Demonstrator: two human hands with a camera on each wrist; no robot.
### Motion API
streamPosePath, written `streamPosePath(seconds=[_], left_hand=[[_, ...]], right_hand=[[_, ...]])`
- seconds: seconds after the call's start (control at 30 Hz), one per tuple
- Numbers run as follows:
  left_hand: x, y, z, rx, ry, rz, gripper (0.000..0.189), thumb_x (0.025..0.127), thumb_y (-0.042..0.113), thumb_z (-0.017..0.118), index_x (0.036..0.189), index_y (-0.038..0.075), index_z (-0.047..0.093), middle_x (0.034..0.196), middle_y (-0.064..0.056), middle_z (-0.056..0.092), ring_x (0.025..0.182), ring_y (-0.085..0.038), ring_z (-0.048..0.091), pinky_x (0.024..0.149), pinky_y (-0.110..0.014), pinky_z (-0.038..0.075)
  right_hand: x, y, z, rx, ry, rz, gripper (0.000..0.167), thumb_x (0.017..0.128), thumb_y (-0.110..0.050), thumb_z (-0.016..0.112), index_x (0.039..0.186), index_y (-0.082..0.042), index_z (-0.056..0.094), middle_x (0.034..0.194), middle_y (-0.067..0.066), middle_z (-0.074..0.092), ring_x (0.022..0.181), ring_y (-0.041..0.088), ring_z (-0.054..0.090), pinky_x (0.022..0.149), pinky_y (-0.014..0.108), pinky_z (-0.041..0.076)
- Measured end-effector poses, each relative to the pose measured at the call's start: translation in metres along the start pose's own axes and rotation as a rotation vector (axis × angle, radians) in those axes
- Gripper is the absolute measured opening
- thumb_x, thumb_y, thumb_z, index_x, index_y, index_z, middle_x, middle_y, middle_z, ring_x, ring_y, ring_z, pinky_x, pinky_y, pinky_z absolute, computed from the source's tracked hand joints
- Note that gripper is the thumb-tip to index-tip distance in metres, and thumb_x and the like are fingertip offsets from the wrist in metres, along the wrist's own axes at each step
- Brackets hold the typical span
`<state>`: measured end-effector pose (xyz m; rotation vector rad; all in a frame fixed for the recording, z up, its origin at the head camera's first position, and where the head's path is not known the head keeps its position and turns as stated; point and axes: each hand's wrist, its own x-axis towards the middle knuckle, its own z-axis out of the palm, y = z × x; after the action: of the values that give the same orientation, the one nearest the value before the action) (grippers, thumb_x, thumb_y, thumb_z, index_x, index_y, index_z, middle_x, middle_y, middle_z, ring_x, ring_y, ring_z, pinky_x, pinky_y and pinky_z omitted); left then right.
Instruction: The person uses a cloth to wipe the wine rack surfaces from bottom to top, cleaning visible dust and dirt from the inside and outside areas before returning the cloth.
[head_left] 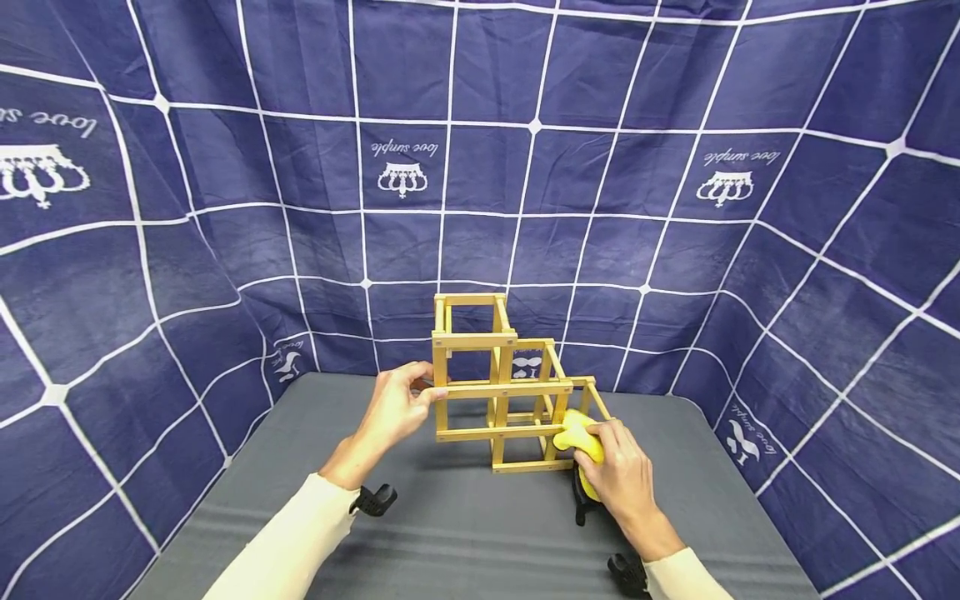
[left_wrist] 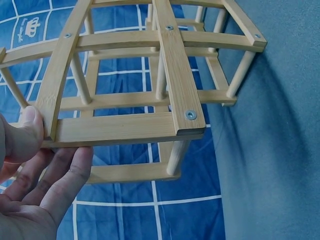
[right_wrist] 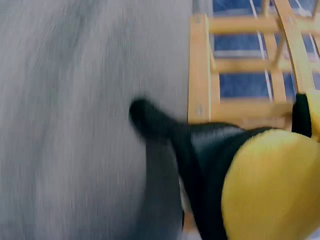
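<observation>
A stepped wooden rack (head_left: 502, 389) of light slats and round dowels, with open square compartments, is in the middle of the head view. At its left side, my left hand (head_left: 397, 404) pinches a slat; in the left wrist view the thumb lies over the slat and the fingers (left_wrist: 65, 185) are under it. My right hand (head_left: 622, 475) grips a yellow-and-black soft toy (head_left: 577, 435) in front of the rack's lower right end. The toy's black limb (right_wrist: 165, 125) and round yellow part (right_wrist: 275, 185) show close up in the right wrist view, where the hand is hidden.
A grey cloth surface (head_left: 450, 533) lies under the rack. Dark blue curtains (head_left: 300, 167) with white grid lines hang behind it and on both sides. Black straps (head_left: 375, 500) are on both wrists.
</observation>
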<state>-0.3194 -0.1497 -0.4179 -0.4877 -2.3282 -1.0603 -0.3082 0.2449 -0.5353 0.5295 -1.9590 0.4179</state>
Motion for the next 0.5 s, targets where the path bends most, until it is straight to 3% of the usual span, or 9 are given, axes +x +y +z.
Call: streamPosePath(seconds=[0.2,0.5], left_hand=[[0.0,-0.001,0.001,0.0,0.006,0.0,0.013,0.095,0.005,0.095,0.104,0.007,0.085,0.097,-0.007,0.086,0.083,-0.019,0.083,0.076,-0.033,0.069],[0.001,-0.003,0.002,-0.01,-0.008,-0.001,0.016,0.096,0.007,0.095,0.108,0.006,0.086,0.1,-0.008,0.086,0.084,-0.021,0.086,0.078,-0.035,0.07]], right_hand=[[-0.005,0.03,-0.018,-0.049,0.028,0.156,0.04,0.072,-0.005,0.099,0.106,0.001,0.077,0.096,0.016,0.072,0.082,0.036,0.072,0.07,0.057,0.06],[-0.009,0.045,-0.028,-0.066,0.008,0.24,0.039,0.074,-0.007,0.096,0.108,0.001,0.078,0.097,0.019,0.072,0.08,0.039,0.073,0.069,0.06,0.057]])
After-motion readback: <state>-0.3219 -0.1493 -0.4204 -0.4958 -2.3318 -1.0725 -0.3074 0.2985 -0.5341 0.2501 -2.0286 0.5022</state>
